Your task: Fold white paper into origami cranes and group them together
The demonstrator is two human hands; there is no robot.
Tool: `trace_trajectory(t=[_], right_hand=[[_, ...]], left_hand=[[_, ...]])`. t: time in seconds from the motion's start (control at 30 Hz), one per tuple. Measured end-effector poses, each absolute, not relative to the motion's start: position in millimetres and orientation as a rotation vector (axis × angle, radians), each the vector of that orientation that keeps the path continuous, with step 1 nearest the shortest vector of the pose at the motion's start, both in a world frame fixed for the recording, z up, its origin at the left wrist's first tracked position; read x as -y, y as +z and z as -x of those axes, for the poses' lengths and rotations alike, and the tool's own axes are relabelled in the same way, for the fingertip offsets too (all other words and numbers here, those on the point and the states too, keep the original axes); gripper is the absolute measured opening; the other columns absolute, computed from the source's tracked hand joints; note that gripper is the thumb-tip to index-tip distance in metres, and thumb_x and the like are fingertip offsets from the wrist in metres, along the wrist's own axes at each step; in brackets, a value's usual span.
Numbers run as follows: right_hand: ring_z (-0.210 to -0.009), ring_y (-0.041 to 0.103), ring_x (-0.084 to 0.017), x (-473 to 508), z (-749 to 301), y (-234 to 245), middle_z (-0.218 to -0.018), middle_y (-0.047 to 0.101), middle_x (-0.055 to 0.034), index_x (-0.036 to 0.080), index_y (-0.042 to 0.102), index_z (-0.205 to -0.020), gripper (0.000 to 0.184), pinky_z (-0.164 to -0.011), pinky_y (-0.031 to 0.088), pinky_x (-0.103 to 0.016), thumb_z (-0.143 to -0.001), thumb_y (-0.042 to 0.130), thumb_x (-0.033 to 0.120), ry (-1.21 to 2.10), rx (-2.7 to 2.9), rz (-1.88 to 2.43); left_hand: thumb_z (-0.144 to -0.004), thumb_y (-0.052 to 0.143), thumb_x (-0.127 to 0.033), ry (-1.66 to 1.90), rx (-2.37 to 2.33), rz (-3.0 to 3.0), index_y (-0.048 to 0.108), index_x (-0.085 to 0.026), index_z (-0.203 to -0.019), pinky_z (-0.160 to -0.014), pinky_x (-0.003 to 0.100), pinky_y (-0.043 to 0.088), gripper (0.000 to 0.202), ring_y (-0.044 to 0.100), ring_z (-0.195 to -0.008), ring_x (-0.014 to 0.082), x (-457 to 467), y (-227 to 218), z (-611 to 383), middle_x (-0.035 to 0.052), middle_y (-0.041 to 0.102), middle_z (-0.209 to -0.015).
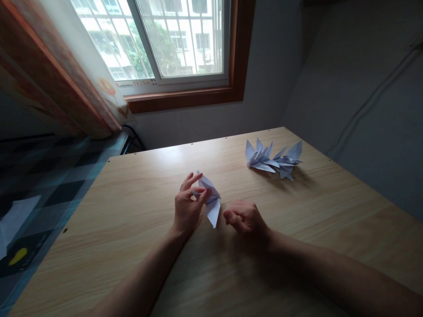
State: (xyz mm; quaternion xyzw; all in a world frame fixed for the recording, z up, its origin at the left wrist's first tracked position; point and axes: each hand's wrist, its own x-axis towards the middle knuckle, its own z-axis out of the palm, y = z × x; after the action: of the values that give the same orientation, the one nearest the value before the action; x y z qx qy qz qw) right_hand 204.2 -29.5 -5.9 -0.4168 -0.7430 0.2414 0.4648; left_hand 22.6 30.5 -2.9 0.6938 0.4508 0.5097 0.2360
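My left hand [187, 203] pinches a folded white paper piece [211, 203] between thumb and fingers, holding it just above the wooden table [132, 220]. The paper's pointed tip hangs down toward the tabletop. My right hand [246, 216] rests on the table just right of the paper, its fingers curled into a loose fist. Nothing shows inside that fist, and it does not touch the paper.
A pile of several finished folded paper pieces [273, 159] lies at the table's far right. A window [172, 39] and curtain [59, 75] stand behind. A checkered bed [49, 185] with a white sheet [15, 218] lies left of the table.
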Motion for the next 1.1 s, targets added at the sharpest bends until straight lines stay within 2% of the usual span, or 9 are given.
trace_trajectory(t=[0.17,0.3,0.4,0.47,0.57,0.67,0.8,0.97,1.1], right_hand=[[-0.063,0.053,-0.014,27.5,-206.9,-1.9,-0.071,0.058,-0.0015,0.019,0.058,-0.079,0.025,-0.059,0.044,-0.027,-0.091,0.056,0.041,0.356,1.656,0.971],[-0.084,0.062,-0.023,34.3,-201.7,-1.7,-0.096,0.066,-0.0122,0.017,0.060,-0.103,0.043,-0.070,0.053,-0.035,-0.086,0.057,0.057,0.071,1.939,0.761],[-0.087,0.065,-0.024,32.6,-200.0,-7.3,-0.102,0.068,-0.0130,0.017,0.062,-0.100,0.023,-0.072,0.053,-0.035,-0.090,0.058,0.037,-0.066,2.090,0.849],[-0.084,0.066,-0.021,27.1,-202.3,-11.0,-0.097,0.070,-0.0099,0.018,0.064,-0.094,0.010,-0.071,0.054,-0.031,-0.089,0.056,0.019,0.025,2.036,0.901],[-0.082,0.067,-0.018,18.1,-208.4,-12.6,-0.090,0.070,-0.0062,0.019,0.065,-0.085,0.016,-0.073,0.054,-0.028,-0.080,0.055,0.009,0.341,1.869,0.898],[-0.083,0.066,-0.019,12.7,-214.2,-10.0,-0.088,0.070,-0.0050,0.019,0.064,-0.076,0.013,-0.076,0.052,-0.030,-0.074,0.055,0.010,0.647,1.684,0.948],[-0.069,0.060,-0.017,6.4,-221.0,-8.8,-0.079,0.068,-0.0032,0.018,0.058,-0.068,0.007,-0.062,0.045,-0.027,-0.075,0.056,0.019,0.886,1.489,1.052],[-0.060,0.050,-0.013,-6.9,-230.2,-13.5,-0.064,0.058,0.0029,0.020,0.054,-0.075,0.008,-0.058,0.039,-0.025,-0.069,0.058,0.018,1.080,1.236,1.018],[-0.053,0.046,-0.013,-13.7,-234.7,-16.1,-0.057,0.054,0.0067,0.022,0.049,-0.088,0.024,-0.051,0.035,-0.023,-0.065,0.054,0.017,1.300,1.159,0.899]], left_hand=[[-0.078,0.071,-0.027,1.447,-1.324,-2.107,0.071,-0.022,-0.066,-0.092,0.043,0.045,0.013,0.059,-0.105,0.0260,-22.7,-0.7,-28.9,0.0069,0.071,-0.099],[-0.078,0.071,-0.029,1.455,-1.515,-2.121,0.069,-0.021,-0.071,-0.070,0.033,0.044,0.011,0.056,-0.067,0.0174,-15.6,-3.8,-34.6,-0.0007,0.064,-0.067],[-0.078,0.072,-0.031,1.443,-1.552,-2.105,0.069,-0.021,-0.080,-0.065,0.029,0.042,0.011,0.053,-0.056,0.0140,-14.5,-6.4,-35.3,-0.0044,0.061,-0.060],[-0.079,0.071,-0.035,1.434,-1.558,-2.138,0.069,-0.021,-0.081,-0.066,0.029,0.042,0.014,0.054,-0.056,0.0136,-15.5,-6.3,-34.3,-0.0050,0.060,-0.059],[-0.080,0.070,-0.042,1.455,-1.565,-2.224,0.068,-0.021,-0.080,-0.070,0.031,0.041,0.021,0.055,-0.059,0.0155,-17.4,-3.2,-31.3,-0.0036,0.060,-0.059],[-0.079,0.068,-0.052,1.545,-1.582,-2.300,0.068,-0.020,-0.085,-0.079,0.036,0.040,0.032,0.059,-0.079,0.0220,-18.2,1.7,-27.6,0.0032,0.067,-0.077],[-0.085,0.051,-0.064,1.765,-1.389,-2.253,0.064,-0.018,-0.101,-0.090,0.042,0.041,0.050,0.056,-0.100,0.0270,-19.6,5.7,-22.0,0.0106,0.063,-0.104],[-0.094,0.038,-0.059,1.846,-1.216,-1.839,0.065,-0.019,-0.102,-0.096,0.040,0.042,0.049,0.057,-0.105,0.0240,-31.3,2.1,-13.6,0.0085,0.064,-0.106],[-0.088,0.056,-0.048,1.532,-1.020,-1.564,0.070,-0.019,-0.100,-0.088,0.036,0.047,0.035,0.062,-0.101,0.0236,-35.3,2.3,-13.4,0.0081,0.070,-0.102]])
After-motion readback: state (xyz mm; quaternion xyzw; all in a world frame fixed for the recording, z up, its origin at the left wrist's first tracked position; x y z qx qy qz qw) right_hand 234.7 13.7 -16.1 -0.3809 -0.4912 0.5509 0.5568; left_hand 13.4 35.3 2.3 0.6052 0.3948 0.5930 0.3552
